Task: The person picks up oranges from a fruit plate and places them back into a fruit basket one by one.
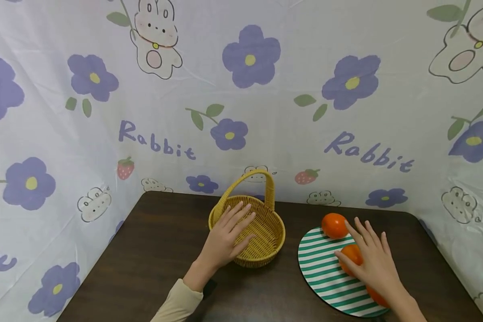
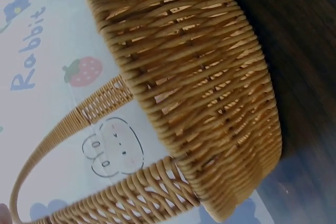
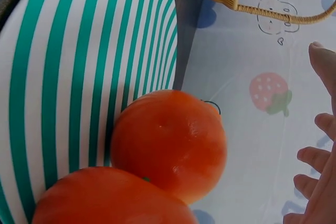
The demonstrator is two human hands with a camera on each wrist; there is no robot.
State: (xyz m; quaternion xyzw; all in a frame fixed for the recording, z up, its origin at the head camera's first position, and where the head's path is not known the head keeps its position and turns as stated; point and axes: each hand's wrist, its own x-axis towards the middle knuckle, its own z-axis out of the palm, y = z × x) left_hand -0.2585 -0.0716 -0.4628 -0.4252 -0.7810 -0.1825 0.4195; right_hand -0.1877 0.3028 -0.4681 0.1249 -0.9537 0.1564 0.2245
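Observation:
A yellow wicker basket (image 1: 265,232) with an arched handle stands near the back of the table; its woven side (image 2: 194,77) fills much of the left wrist view. My left hand (image 1: 227,237) hovers over the basket's left side, fingers spread and holding nothing. On the right, a round board with green and white stripes (image 1: 319,264) bears three orange-red round fruits (image 1: 334,226). My right hand (image 1: 374,261) is spread above them, its palm partly hiding the nearer two. In the right wrist view two fruits (image 3: 168,145) show up close, with my right fingers (image 3: 315,158) apart from them.
The dark brown table (image 1: 145,259) ends at a pale cloth backdrop (image 1: 281,125) printed with purple flowers, rabbits and strawberries. The cloth hangs close behind the basket and along both sides of the table.

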